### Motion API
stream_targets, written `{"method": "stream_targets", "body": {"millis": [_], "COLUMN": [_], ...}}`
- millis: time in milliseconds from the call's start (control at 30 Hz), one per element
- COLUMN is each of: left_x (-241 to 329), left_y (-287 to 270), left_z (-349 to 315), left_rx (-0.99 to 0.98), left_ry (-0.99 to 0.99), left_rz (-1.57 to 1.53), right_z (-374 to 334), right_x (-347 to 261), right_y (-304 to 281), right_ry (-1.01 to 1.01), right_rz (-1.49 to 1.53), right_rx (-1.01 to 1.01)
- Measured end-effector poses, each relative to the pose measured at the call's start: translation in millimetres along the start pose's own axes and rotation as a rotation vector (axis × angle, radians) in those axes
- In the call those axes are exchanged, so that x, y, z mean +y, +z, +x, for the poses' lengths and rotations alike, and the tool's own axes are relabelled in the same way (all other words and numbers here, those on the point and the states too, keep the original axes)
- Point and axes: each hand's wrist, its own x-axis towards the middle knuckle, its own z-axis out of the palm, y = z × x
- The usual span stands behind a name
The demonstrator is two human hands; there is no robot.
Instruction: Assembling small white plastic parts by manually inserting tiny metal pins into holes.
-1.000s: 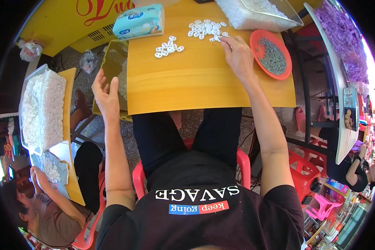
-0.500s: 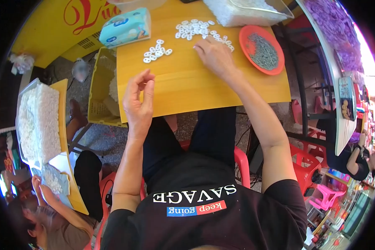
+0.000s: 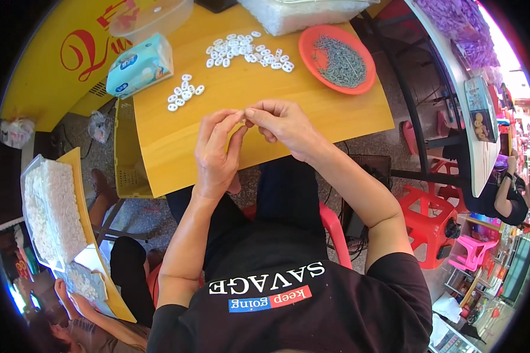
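My left hand (image 3: pixel 215 152) and my right hand (image 3: pixel 285 126) meet at the fingertips above the front part of the yellow table (image 3: pixel 265 94). Both are closed in a pinch; whatever sits between the fingers is too small and hidden to make out. Beyond them lies a large loose group of small white oval pieces with two holes each (image 3: pixel 232 48). A smaller cluster of the same white pieces (image 3: pixel 182 93) is to the left. An orange-red plate (image 3: pixel 367 82) holds a heap of grey metal screws or nails (image 3: pixel 341 62), on the right.
A blue tissue pack (image 3: pixel 140 66) and a clear plastic tub (image 3: pixel 159 23) stand at the back left. A clear bin of white pieces (image 3: pixel 300 19) is at the back right. Beneath the table's left edge is a yellow crate (image 3: pixel 129 170). Another person's hands (image 3: pixel 70 297) work at a side table.
My right hand has come back from the white pieces toward me, and my left hand has moved in to meet it. Both now pinch. The head view has shifted, so the table appears further left.
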Motion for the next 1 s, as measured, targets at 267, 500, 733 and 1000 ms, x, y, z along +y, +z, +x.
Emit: {"method": "stream_targets", "body": {"millis": [267, 500, 733, 1000], "left_x": [-4.3, -14.4, -16.8, -17.1], "left_y": [15.6, 26.6, 26.7, 26.3], "left_z": [2.9, -4.0, -1.3, -1.0], "left_rx": [0.035, -0.023, -0.038, -0.048], "left_ry": [-0.079, -0.502, -0.602, -0.612], "left_rz": [-0.154, -0.626, -0.569, -0.594], "right_z": [-14.0, 28.8, 54.0, 63.4], "right_x": [-17.4, -44.9, -46.5, -46.4], "right_y": [-38.5, -148.2, -166.8, -162.4], "right_ry": [-0.063, -0.575, -0.485, -0.436], "right_rz": [-0.215, -1.111, -1.551, -1.606], "right_rx": [-0.111, 0.467, 0.511, 0.484]}}
